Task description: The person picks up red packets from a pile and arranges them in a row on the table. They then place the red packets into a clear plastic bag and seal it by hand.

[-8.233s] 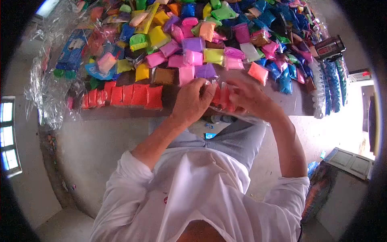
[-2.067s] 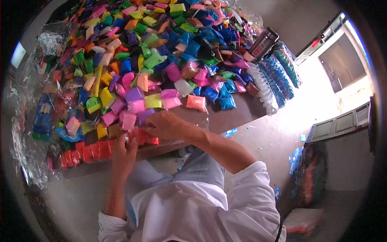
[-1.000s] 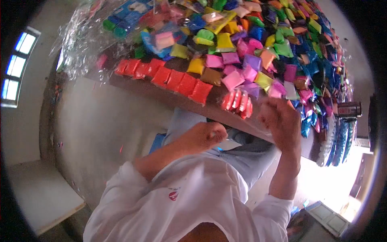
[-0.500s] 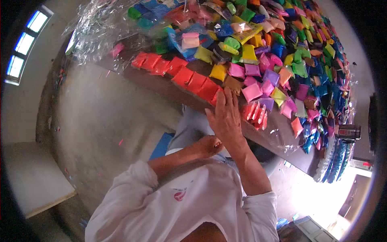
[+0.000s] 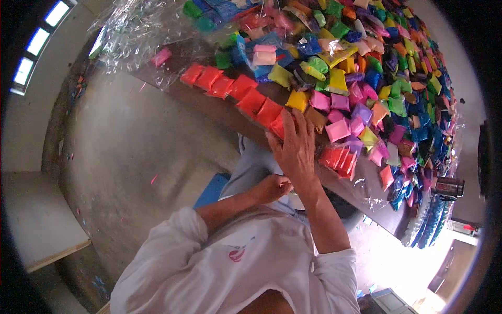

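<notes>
My right hand (image 5: 296,149) lies palm down over the end of a row of small red packets (image 5: 252,102) along the table edge. Its fingers are stretched out, and the fingertips touch the last red packet in the row. A brown packet (image 5: 315,119) lies just beyond those fingers. To the right of this hand sits a clear bag with several red packets (image 5: 339,159) in it. Closer to my body, below the table edge, my left hand (image 5: 273,188) is held with its fingers curled in. Whatever it may hold is hidden.
A wide heap of many-coloured packets (image 5: 361,89) covers the table. Crumpled clear plastic (image 5: 141,39) lies at the far left. A dark cup-like container (image 5: 448,186) stands at the right end. The brown table edge (image 5: 209,112) runs diagonally in front of me.
The whole view has shifted slightly, so the table things appear a little lower and further right. The bagged red packets now lie flatter. Both hands stay nearly in place.
</notes>
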Motion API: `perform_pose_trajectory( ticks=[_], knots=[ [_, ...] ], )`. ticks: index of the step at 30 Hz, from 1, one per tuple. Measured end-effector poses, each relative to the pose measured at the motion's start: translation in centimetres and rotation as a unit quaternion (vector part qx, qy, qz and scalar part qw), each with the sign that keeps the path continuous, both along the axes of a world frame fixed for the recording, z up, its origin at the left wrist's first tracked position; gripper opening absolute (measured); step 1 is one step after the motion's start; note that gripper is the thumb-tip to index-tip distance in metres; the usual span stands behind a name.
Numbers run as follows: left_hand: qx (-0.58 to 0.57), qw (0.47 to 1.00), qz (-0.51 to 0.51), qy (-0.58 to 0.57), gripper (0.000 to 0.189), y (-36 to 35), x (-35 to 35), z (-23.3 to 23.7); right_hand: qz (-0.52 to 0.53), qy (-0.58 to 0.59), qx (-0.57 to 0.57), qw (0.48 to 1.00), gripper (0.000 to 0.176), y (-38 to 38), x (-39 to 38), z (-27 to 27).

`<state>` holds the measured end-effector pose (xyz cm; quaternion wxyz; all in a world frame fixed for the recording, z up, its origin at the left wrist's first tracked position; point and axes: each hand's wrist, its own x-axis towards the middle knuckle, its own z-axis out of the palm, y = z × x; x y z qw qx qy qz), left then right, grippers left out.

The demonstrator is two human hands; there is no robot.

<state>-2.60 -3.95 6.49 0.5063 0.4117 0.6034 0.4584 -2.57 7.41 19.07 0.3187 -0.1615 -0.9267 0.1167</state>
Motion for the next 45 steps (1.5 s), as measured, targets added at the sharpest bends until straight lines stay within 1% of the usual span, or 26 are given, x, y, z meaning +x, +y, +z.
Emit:
perform_pose_trajectory(
  ticks=[3, 5, 6, 9, 11, 12, 14, 15, 17, 18, 20, 21, 23, 24, 25, 26, 27, 29, 31, 32, 34, 36, 39, 41, 43, 45],
  knots=[
    [-0.024, 1.0, -0.013, -0.014, 0.035, 0.0, -0.2, 0.4, 0.033, -0.025, -0.04, 0.998, 0.052, 0.6, -0.5, -1.2],
    [-0.012, 0.995, 0.031, -0.094, 0.039, -0.2, 0.1, -0.1, 0.035, -0.047, -0.052, 0.997, 0.054, 0.8, -0.6, -1.6],
    [-0.012, 0.995, 0.031, -0.094, 0.039, -0.2, 0.0, 0.2, 0.035, -0.048, -0.052, 0.997, 0.054, 0.8, -0.6, -1.8],
    [-0.02, 0.998, 0.011, -0.065, 0.042, -0.2, -0.3, 0.6, 0.032, -0.009, -0.033, 0.999, 0.055, 0.5, -0.6, -1.8],
    [0.043, 0.994, 0.03, -0.101, 0.043, -0.4, 0.0, -0.9, 0.011, 0.024, -0.049, 0.998, 0.056, -0.1, -0.4, -0.5],
    [0.041, 0.994, 0.032, -0.101, 0.043, -0.3, -0.1, -0.7, 0.012, 0.023, -0.051, 0.998, 0.056, -0.2, -0.7, 0.2],
    [-0.023, 0.996, 0.017, -0.08, 0.042, 0.1, -0.1, -0.1, 0.017, 0.064, -0.021, 0.998, 0.057, 0.0, -1.6, 1.3],
    [-0.022, 0.997, 0.016, -0.079, 0.042, 0.2, -0.1, -0.2, 0.017, 0.064, -0.021, 0.998, 0.057, 0.3, -2.3, 1.0],
    [-0.053, 0.997, 0.014, -0.06, 0.041, 0.5, 0.1, -0.6, 0.073, 0.008, -0.055, 0.996, 0.056, 0.8, -3.6, 0.0],
    [-0.051, 0.997, 0.012, -0.058, 0.041, 0.6, 0.1, -1.1, 0.071, 0.01, -0.053, 0.996, 0.056, 0.9, -3.9, -0.5],
    [-0.06, 0.99, 0.042, -0.124, 0.038, 0.4, 0.5, -2.3, 0.077, -0.014, -0.057, 0.995, 0.057, 1.0, -4.1, -1.2],
    [-0.061, 0.99, 0.034, -0.126, 0.038, 0.5, 0.4, -1.7, 0.069, -0.015, -0.057, 0.996, 0.057, 1.0, -4.2, -1.4],
    [-0.123, 0.988, 0.044, -0.087, 0.035, 0.4, -0.1, 0.3, 0.081, -0.028, -0.115, 0.99, 0.058, 1.2, -4.3, -1.7],
    [-0.122, 0.988, 0.025, -0.089, 0.035, 0.2, -0.2, -0.3, 0.063, -0.031, -0.113, 0.991, 0.058, 1.4, -4.6, -2.0],
    [-0.122, 0.983, 0.047, -0.129, 0.033, 0.2, -0.2, -1.3, 0.079, -0.009, -0.103, 0.991, 0.058, 1.5, -4.9, -2.4],
    [-0.125, 0.975, 0.068, -0.169, 0.031, 0.0, 0.1, -2.1, 0.095, 0.011, -0.094, 0.991, 0.059, 1.4, -4.8, -2.6],
    [-0.125, 0.976, 0.045, -0.17, 0.031, 0.1, 0.2, -2.2, 0.084, 0.006, -0.094, 0.992, 0.058, 1.0, -4.3, -2.3],
    [-0.056, 0.985, 0.05, -0.152, 0.027, 0.1, -0.1, -2.3, 0.056, 0.003, -0.094, 0.994, 0.057, -0.2, -3.2, -1.8],
    [-0.063, 0.988, 0.028, -0.139, 0.026, 0.1, -0.3, -2.2, 0.093, 0.097, -0.119, 0.984, 0.058, -1.6, -1.4, -1.3],
    [-0.066, 0.99, 0.025, -0.125, 0.026, 0.1, -0.4, -2.0, 0.08, 0.095, -0.118, 0.985, 0.058, -2.1, 0.2, -0.7],
    [-0.072, 0.992, 0.024, -0.098, 0.025, 0.2, -0.6, -1.3, 0.088, 0.099, -0.217, 0.967, 0.061, -3.0, 3.4, 3.0],
    [-0.076, 0.994, 0.032, -0.065, 0.024, 0.2, -0.6, -0.4, 0.049, 0.124, -0.234, 0.963, 0.059, -1.9, 7.2, 5.2],
    [-0.082, 0.995, 0.048, -0.028, 0.024, 0.3, -0.6, 1.5, -0.108, 0.136, -0.259, 0.95, 0.054, 1.8, 12.4, 7.9],
    [-0.051, 0.996, 0.071, 0.008, 0.024, 0.8, -0.3, 3.6, -0.213, 0.115, -0.309, 0.92, 0.053, 5.2, 15.2, 8.3],
    [-0.042, 0.997, 0.066, 0.02, 0.024, 1.3, -0.4, 5.0, -0.207, 0.13, -0.487, 0.838, 0.052, 7.5, 17.6, 8.1],
    [-0.033, 0.997, 0.062, 0.033, 0.025, 1.6, -0.4, 6.2, -0.212, 0.1, -0.506, 0.83, 0.051, 8.7, 18.5, 8.2]
  ],
)
